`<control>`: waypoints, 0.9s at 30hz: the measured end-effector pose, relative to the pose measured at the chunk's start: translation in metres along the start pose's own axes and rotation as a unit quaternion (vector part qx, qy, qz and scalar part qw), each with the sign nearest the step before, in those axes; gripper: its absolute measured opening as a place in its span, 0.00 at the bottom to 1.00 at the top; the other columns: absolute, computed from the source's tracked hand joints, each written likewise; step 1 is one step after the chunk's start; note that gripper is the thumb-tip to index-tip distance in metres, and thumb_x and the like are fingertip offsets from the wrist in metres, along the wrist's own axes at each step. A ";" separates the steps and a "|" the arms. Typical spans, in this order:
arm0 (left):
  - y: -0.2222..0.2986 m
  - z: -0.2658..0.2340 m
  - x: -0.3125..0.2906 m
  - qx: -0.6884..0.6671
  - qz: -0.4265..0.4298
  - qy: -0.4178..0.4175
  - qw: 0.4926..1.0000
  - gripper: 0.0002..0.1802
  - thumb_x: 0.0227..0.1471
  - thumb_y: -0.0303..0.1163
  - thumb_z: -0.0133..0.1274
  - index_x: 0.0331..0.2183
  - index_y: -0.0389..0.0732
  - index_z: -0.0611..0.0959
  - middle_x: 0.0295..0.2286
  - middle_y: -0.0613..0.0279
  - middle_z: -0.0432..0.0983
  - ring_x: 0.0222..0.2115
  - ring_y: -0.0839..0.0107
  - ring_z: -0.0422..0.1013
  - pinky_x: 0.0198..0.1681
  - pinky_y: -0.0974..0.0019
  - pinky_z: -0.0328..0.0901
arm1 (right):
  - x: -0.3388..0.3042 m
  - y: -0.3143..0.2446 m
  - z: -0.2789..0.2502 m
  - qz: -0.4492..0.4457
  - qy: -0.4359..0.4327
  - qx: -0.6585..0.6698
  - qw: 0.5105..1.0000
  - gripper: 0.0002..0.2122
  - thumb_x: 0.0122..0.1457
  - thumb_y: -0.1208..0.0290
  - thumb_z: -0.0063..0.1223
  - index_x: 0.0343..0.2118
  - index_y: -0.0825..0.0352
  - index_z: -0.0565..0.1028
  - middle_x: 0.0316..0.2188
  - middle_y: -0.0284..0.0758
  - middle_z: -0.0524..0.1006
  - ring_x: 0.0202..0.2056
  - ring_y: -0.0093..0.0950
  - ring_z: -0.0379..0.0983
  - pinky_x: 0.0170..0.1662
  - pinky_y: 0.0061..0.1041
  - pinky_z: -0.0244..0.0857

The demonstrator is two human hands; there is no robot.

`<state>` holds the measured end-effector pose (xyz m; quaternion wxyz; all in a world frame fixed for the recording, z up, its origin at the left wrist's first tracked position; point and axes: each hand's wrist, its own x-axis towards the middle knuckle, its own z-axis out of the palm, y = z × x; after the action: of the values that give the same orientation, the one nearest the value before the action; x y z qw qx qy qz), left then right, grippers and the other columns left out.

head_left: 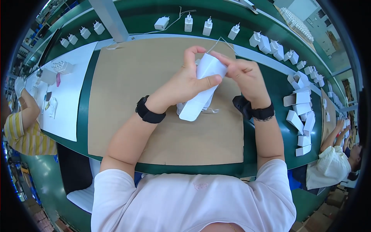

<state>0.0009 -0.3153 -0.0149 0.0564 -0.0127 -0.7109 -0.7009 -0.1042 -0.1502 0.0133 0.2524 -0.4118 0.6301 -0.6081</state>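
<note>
A small white cardboard box (208, 75) is tilted over the brown mat, its long flap hanging open toward me. My left hand (178, 83) grips it from the left, thumb across its front. At the upper right end, the bent fingers of my right hand (247, 76) press against the box edge. A thin white cord (221, 38) loops up beyond that end. Under the box, partly hidden, lies another white thing (180, 107) whose kind I cannot make out, with a short cord end (211, 111) beside it.
Brown paper mat (119, 116) covers the green table. White plug adapters (207, 27) line the far shelf. Open white boxes (303, 114) pile up at right. A grey post (110, 19) stands far left. Co-workers sit at left (29, 133) and right (328, 168).
</note>
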 end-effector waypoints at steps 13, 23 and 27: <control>-0.026 -0.015 0.003 0.477 0.004 0.115 0.871 0.32 0.40 0.45 0.59 0.40 0.29 0.73 0.36 0.40 0.71 0.31 0.46 0.70 0.37 0.54 0.64 | 0.038 0.000 -0.099 -0.124 0.287 -0.355 0.881 0.16 0.48 0.81 0.53 0.42 0.65 0.75 0.43 0.34 0.74 0.40 0.25 0.72 0.43 0.22 0.66; -0.004 -0.021 0.002 0.334 -0.169 0.063 0.925 0.18 0.38 0.35 0.58 0.29 0.30 0.77 0.25 0.47 0.75 0.28 0.55 0.72 0.32 0.61 0.66 | 0.021 0.031 -0.073 -0.013 0.278 -0.430 0.859 0.14 0.51 0.71 0.53 0.43 0.62 0.74 0.30 0.32 0.78 0.31 0.20 0.73 0.37 0.20 0.67; 0.017 -0.009 -0.003 0.231 -0.056 0.129 0.963 0.13 0.40 0.33 0.57 0.25 0.33 0.74 0.20 0.55 0.72 0.22 0.64 0.70 0.27 0.66 0.65 | 0.013 -0.001 -0.006 0.104 0.115 -0.177 0.972 0.15 0.55 0.69 0.52 0.45 0.65 0.72 0.27 0.30 0.76 0.28 0.19 0.71 0.33 0.14 0.65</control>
<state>0.0064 -0.3240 0.0023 0.1094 0.1311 -0.8399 -0.5151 -0.1162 -0.1572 0.0173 0.1630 -0.3095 0.7921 -0.5002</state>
